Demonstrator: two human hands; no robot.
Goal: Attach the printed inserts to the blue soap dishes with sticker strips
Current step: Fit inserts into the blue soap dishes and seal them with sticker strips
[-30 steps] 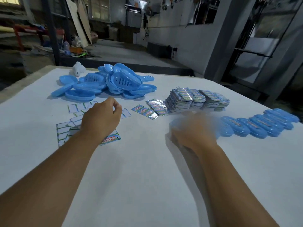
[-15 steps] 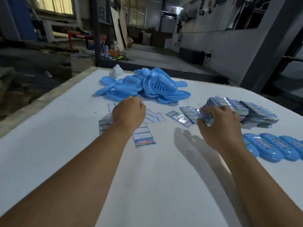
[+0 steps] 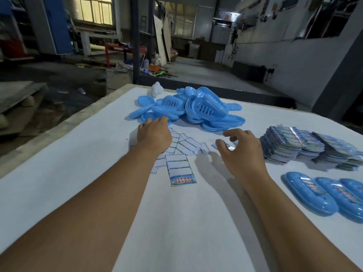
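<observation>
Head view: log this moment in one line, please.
left hand: reaching loose soap dish pile | right hand: open above loose insert | sticker sheets: untouched | finished dishes: right

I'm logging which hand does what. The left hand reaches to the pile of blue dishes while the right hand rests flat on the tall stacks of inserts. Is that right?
Not quite. In the head view the left hand does reach to the pile of blue dishes, but the right hand is not on the stacks of inserts. It hovers to their left with fingers loosely curled, over a loose insert on the table.
</observation>
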